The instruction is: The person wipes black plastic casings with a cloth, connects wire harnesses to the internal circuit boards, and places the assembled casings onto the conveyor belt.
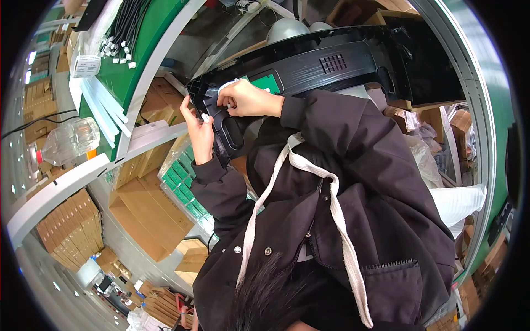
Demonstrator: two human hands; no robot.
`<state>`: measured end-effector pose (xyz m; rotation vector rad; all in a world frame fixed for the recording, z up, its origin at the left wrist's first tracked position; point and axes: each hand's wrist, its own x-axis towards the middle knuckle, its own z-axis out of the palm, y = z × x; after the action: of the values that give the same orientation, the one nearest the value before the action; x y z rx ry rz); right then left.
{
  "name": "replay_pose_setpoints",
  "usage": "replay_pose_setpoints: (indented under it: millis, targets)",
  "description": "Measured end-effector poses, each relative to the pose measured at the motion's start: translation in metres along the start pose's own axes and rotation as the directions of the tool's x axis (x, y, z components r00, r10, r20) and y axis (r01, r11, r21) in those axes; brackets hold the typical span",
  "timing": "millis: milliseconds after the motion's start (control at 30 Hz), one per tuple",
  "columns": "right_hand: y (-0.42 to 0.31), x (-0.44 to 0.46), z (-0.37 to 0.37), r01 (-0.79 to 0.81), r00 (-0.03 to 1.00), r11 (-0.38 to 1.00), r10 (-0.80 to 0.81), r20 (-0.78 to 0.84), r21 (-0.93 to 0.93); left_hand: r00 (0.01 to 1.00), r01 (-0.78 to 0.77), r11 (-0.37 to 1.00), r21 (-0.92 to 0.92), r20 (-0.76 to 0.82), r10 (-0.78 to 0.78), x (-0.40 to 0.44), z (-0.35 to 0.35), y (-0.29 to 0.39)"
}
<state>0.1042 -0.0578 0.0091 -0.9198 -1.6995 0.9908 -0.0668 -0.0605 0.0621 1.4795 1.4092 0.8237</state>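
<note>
Black plastic housing (309,69) lies lengthwise ahead of the person's dark-jacketed torso, its narrow end at the fingers of both hands. Left hand (201,131): fingers partly open, index reaching up by the housing's outer edge, thumb apart from it, near a small white piece (206,118). Firmness of hold cannot be told. Right hand (254,100): fingers curled, tips bunched together over the housing's end; what they pinch is too small and hidden to tell. Green board (266,84) sits just beyond the right fingers, slotted grille (333,64) farther right. Well left of the left fingers, on the green counter (144,47): black cables (130,25) with white connectors, pale strips (105,107).
</note>
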Motion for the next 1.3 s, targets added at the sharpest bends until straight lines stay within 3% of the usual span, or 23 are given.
replay_pose_setpoints:
  millis: [267,433,767,1067,1167,1300]
  targets:
    - [0.006,-0.002,-0.004,0.036,0.992,0.996,-0.026,0.124,-0.076,1.0,0.02,0.999,-0.034,0.024,-0.019,-0.002,0.001,-0.006]
    - [0.001,-0.004,-0.007,0.039,0.992,0.998,-0.032,0.121,-0.051,1.0,-0.008,0.994,-0.112,0.006,0.009,-0.005,0.004,-0.007]
    - [-0.005,-0.003,-0.006,-0.018,0.994,0.995,0.028,0.102,-0.094,0.999,-0.047,0.995,-0.092,-0.011,0.046,-0.007,0.006,-0.004]
    - [0.006,-0.008,-0.009,0.088,0.989,0.972,-0.058,0.139,-0.219,0.998,-0.059,0.989,-0.134,0.01,0.061,-0.003,0.01,-0.014]
    - [0.007,-0.01,-0.009,0.107,0.989,0.982,-0.09,0.115,-0.156,0.998,-0.065,0.992,-0.104,-0.006,0.065,-0.004,0.012,-0.015]
    - [0.012,-0.012,-0.006,0.212,0.976,0.939,-0.189,0.108,-0.272,0.999,-0.053,0.994,-0.094,-0.007,0.053,-0.003,0.012,-0.018]
